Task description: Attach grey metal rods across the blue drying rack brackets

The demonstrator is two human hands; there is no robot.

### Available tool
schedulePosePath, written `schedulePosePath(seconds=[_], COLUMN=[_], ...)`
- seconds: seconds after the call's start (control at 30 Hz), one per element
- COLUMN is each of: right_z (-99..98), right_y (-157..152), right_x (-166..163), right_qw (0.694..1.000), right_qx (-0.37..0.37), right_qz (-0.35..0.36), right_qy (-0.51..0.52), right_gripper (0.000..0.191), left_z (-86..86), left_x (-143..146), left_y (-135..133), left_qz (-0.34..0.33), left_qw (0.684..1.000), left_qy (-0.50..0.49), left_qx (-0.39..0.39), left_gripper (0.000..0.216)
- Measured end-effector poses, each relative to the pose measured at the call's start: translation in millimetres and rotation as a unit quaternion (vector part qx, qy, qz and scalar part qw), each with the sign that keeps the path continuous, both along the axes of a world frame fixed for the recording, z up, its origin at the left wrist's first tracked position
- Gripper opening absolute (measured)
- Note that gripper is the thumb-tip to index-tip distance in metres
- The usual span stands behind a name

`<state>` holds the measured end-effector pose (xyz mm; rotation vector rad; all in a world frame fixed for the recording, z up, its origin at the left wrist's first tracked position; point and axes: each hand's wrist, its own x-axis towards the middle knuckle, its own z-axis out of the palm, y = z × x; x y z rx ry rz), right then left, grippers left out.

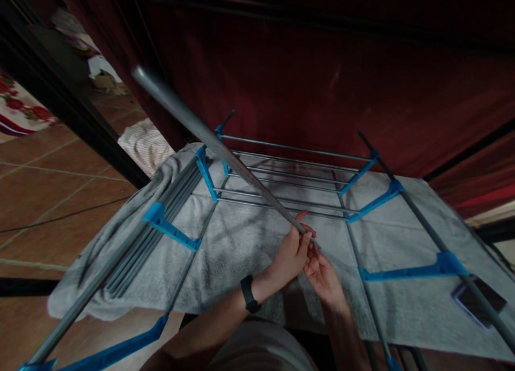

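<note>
A long grey metal tube [241, 167] slants up and to the left across my view, its far end raised in the air. My left hand [293, 249], with a black watch on the wrist, is wrapped round the tube near its lower end. At that lower end, the fingers of my right hand [322, 274] are closed against the tube, palm turned up. Behind and around my hands stands a partly assembled rack with grey tubes and blue plastic brackets [171, 229]. Several thin crossbars [281, 201] join its two sides at the back.
Beneath the rack spreads a grey blanket [245, 253]. Several loose grey tubes [148, 242] lie together on its left side. A phone [478, 300] rests at the right, close to a rack tube. Dark red fabric [289, 87] hangs behind. Tiled floor [80, 199] shows at the left.
</note>
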<state>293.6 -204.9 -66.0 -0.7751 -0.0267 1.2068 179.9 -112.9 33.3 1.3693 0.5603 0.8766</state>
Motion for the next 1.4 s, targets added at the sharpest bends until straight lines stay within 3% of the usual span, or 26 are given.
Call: schedulePosePath(seconds=[0.1,0.17,0.27,0.33,0.43,0.63,0.8,1.0,1.2,1.4], right_z=[10.7,14.3,15.2,13.5,8.8,3.2,2.0,-12.7,-27.3,-29.6], right_y=[-0.3,-1.3,-1.6,-1.7,-3.0,-5.4,-1.6,1.0,-5.5,-9.8], right_x=[-8.8,-7.7,2.5,12.1,25.4,35.7,35.5,45.9,58.0,61.6], right_qw=[0.995,0.992,0.996,0.997,0.996,0.99,0.983,0.977,0.968,0.958], right_qx=[0.0,-0.005,-0.014,-0.02,-0.037,-0.063,-0.079,-0.069,-0.094,-0.125], right_qz=[0.097,0.119,0.082,0.042,-0.006,-0.055,-0.085,-0.154,-0.196,-0.228], right_qy=[-0.016,-0.031,-0.046,-0.057,-0.082,-0.116,-0.145,-0.127,-0.123,-0.125], right_gripper=[0.025,0.025,0.024,0.025,0.029,0.033,0.037,0.028,0.027,0.023], left_z=[23.7,38.7,53.2,53.5,38.3,-17.9,-49.0,-72.2,-90.6,-92.2], left_x=[-15.1,-25.2,-38.6,-46.0,-55.0,-68.7,-80.4,-88.8,-94.0,-95.5], left_y=[15.5,28.7,46.5,54.8,61.8,67.9,75.8,80.5,84.4,86.7], left_qz=[0.015,0.031,0.052,0.054,0.051,0.031,0.018,-0.008,-0.044,-0.058], left_qw=[0.998,0.994,0.987,0.984,0.98,0.973,0.938,0.9,0.915,0.937], left_qy=[0.01,0.012,0.025,0.043,0.084,0.161,0.235,0.281,0.273,0.247], left_qx=[0.067,0.104,0.148,0.163,0.171,0.164,0.255,0.334,0.294,0.241], left_gripper=[0.05,0.053,0.045,0.035,0.024,0.009,0.012,0.025,0.024,0.016])
